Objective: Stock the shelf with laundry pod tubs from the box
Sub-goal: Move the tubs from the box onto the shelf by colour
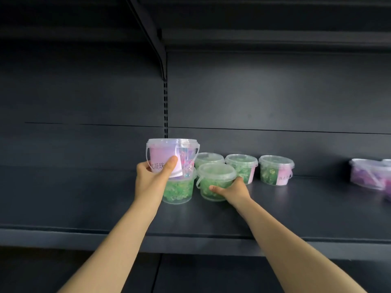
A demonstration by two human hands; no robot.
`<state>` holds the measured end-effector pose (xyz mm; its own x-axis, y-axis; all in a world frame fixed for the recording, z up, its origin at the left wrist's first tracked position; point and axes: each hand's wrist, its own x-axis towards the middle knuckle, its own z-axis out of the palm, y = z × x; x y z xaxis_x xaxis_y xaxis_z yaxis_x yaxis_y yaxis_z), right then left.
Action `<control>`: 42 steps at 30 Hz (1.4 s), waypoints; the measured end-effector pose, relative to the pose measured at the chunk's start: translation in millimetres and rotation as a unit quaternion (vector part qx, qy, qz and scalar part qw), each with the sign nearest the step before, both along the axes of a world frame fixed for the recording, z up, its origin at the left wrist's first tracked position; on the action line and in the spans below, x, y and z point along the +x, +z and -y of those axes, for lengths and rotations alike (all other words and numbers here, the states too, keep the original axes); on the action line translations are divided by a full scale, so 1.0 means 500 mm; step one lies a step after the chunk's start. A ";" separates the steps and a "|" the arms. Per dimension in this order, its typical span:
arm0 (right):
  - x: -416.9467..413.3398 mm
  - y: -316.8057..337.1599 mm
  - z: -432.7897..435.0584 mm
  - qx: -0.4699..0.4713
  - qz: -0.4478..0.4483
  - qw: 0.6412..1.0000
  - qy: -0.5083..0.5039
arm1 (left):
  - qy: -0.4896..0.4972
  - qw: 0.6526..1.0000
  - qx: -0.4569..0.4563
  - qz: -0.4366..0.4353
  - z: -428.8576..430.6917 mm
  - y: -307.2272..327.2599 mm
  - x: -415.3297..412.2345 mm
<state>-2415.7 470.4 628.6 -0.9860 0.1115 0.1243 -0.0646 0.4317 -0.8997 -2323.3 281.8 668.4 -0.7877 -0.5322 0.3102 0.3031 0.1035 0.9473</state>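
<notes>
Left hand [153, 178] grips clear lidded plastic tub with pink label [167, 152], atop green-pod tub [179, 191]. Right hand [234, 192] grips clear green-pod tub with bail handle [215, 177], standing on dark metal shelf [296, 208].

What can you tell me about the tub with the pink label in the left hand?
The pink-label tub is round, clear plastic, with a clear lid and thin clear handle. Its pink label bears dark characters; pink and blue contents show beside it. It stands upright, gripped by the left hand, thumb across the label, directly over a green-filled tub; whether it rests on that is unclear.
</notes>
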 end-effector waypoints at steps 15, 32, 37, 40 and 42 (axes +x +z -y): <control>0.022 -0.006 0.001 0.045 0.014 0.999 0.018 | -0.005 1.000 0.015 -0.014 -0.024 0.000 -0.001; 0.098 0.047 -0.093 0.143 -0.037 0.984 0.104 | -0.040 0.999 0.013 -0.014 -0.097 -0.004 0.014; 0.193 0.089 -0.210 0.104 -0.044 0.980 0.166 | -0.072 0.997 0.024 -0.014 -0.205 -0.002 0.055; 0.266 0.091 -0.301 -0.006 -0.069 0.984 0.165 | -0.092 0.995 0.023 -0.013 -0.303 -0.012 0.098; 0.314 0.080 -0.372 -0.081 -0.089 0.981 0.152 | -0.107 0.994 0.010 -0.015 -0.384 -0.022 0.132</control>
